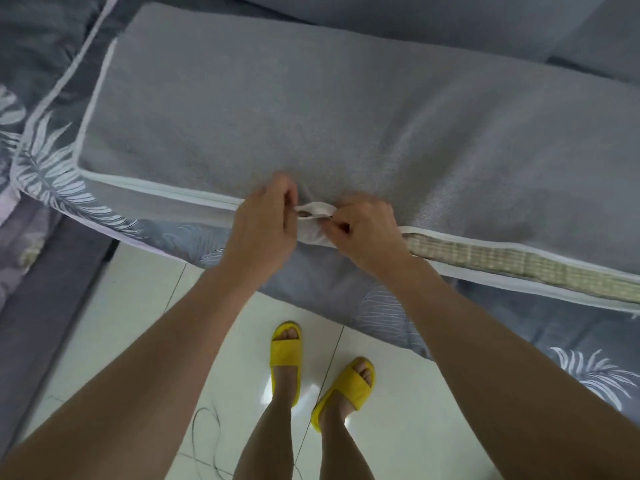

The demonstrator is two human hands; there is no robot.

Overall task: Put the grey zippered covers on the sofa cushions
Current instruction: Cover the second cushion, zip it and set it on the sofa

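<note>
A long sofa cushion in a grey zippered cover (311, 109) lies across the sofa in front of me. The cover's white zipper edge (166, 192) runs along its near side and is closed on the left. To the right the seam gapes and the cushion's woven beige inner (502, 263) shows. My left hand (263, 225) pinches the white edge at the middle of the seam. My right hand (363, 230) pinches the same edge just to its right, fingers curled; the zipper pull is hidden between the hands.
Under the cushion lies a grey sofa spread with white leaf print (52, 168), hanging over the front edge. Grey back cushions (450, 19) stand behind. I stand on white floor tiles (114, 323) in yellow slippers (285, 355). A thin wire (204, 441) lies on the floor.
</note>
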